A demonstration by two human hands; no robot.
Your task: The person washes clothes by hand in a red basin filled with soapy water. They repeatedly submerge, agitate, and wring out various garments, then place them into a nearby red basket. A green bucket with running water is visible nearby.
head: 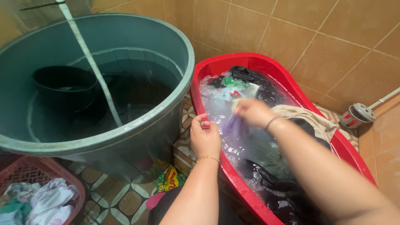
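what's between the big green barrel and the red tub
In the head view, only a narrow strip of patterned floor tile separates the green barrel from the red tub; the left hand hovers by that gap.

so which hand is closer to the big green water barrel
Left. The left hand sits at the red tub's near rim, right beside the barrel; the right hand is farther off, over the soapy laundry.

A water barrel (166, 62) is set left of the wash tub (216, 66), which is filled with soaking clothes (266, 89). A laundry basket (25, 171) is placed at the floor's near-left corner.
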